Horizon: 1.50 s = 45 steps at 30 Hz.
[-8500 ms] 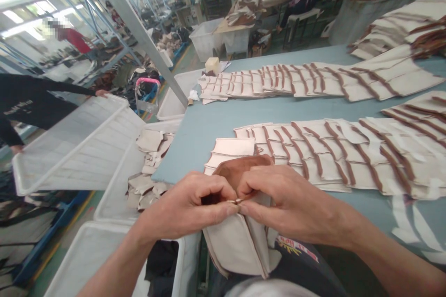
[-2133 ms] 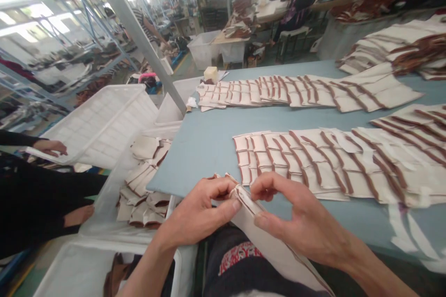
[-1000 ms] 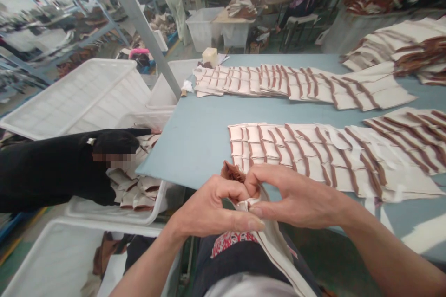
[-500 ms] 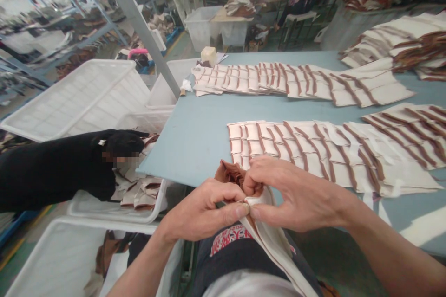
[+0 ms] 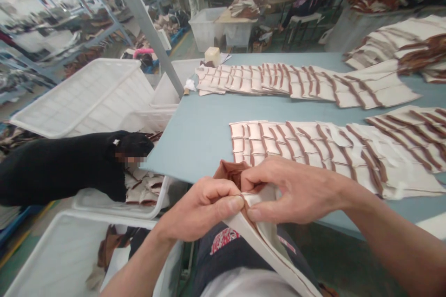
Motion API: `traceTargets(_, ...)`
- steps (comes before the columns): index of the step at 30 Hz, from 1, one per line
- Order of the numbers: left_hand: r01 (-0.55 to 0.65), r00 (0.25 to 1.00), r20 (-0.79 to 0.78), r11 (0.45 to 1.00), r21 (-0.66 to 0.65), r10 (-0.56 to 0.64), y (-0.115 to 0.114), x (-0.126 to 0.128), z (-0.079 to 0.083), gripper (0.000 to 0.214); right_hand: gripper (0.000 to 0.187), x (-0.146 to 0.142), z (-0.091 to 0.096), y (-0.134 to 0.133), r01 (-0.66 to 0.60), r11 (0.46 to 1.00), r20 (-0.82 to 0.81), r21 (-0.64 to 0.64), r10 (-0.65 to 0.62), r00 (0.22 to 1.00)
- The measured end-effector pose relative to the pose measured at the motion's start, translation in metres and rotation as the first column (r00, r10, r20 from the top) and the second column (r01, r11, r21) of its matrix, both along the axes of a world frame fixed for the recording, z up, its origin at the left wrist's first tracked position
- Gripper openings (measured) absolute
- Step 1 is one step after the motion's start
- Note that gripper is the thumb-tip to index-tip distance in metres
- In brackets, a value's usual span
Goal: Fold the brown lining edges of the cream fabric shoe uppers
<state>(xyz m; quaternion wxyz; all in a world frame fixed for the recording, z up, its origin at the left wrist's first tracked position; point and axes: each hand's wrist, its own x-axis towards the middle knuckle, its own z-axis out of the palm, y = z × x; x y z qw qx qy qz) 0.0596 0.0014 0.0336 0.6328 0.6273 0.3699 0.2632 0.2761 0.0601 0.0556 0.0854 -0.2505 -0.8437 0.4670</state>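
A person's left fingers [image 5: 232,204] and right fingers [image 5: 256,213] pinched together on the edge of a cream-and-brown sewn piece [image 5: 264,248], held over the lap before a blue table [image 5: 209,118], overlapping rows of similar pieces [image 5: 278,141] just beyond, a black-clad co-worker [image 5: 66,162] bent over a white bin [image 5: 118,209], a slanted post [image 5: 148,23] before a cluttered workshop.

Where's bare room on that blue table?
Bare tabletop lies left of the near row of cream pieces, and in a strip between it and the far row. The far right corner is crowded by a pile.
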Motion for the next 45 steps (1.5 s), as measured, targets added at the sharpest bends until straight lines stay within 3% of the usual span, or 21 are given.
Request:
traceTargets(3, -0.026, 0.999, -0.017, 0.998, 0.061, 0.027, -0.004, -0.002, 0.003, 0.042, 0.014, 0.000, 0.002, -0.003, 0.002, 1.000, 0.009, -0.013, -0.002, 1.000)
traceTargets(8, -0.136, 0.956, -0.201, 0.928, 0.346, 0.215, -0.014, 0.010, 0.004, 0.032, 0.003, -0.007, 0.012, -0.014, 0.082, 0.961, 0.158, 0.263, -0.127, 0.979)
traceTargets(11, -0.171, 0.934, -0.239, 0.918, 0.357, 0.267, -0.017, 0.014, 0.003, 0.032, 0.007, -0.012, 0.016, -0.020, 0.095, 0.939, 0.240, 0.332, -0.182, 0.954)
traceTargets(21, -0.410, 0.861, -0.132, 0.824, 0.391, 0.491, -0.022, 0.024, -0.015, 0.030, 0.006, -0.025, 0.002, -0.029, 0.238, 0.919, 0.174, 0.315, -0.303, 0.937)
traceTargets(24, -0.359, 0.898, -0.093, 0.837, 0.413, 0.431, -0.021, 0.021, -0.018, 0.031, 0.006, -0.021, 0.002, -0.028, 0.219, 0.947, 0.144, 0.234, -0.257, 0.956)
traceTargets(28, -0.168, 0.958, -0.158, 0.913, 0.372, 0.241, -0.016, 0.005, -0.011, 0.030, 0.010, -0.015, 0.001, -0.024, 0.217, 0.956, 0.141, 0.199, -0.247, 0.959)
traceTargets(35, 0.067, 0.945, -0.324, 0.945, 0.319, 0.043, -0.003, -0.014, 0.009, 0.026, 0.006, -0.019, -0.002, -0.016, 0.158, 0.978, 0.198, 0.137, -0.183, 0.963)
traceTargets(40, 0.114, 0.922, -0.385, 0.924, 0.365, 0.038, 0.006, -0.013, 0.011, 0.022, 0.017, -0.022, -0.006, -0.014, 0.126, 0.974, 0.277, 0.186, -0.175, 0.945)
traceTargets(45, 0.115, 0.884, -0.459, 0.909, 0.401, 0.091, 0.009, -0.009, 0.011, 0.023, 0.024, -0.019, -0.008, -0.015, 0.144, 0.973, 0.247, 0.178, -0.186, 0.951)
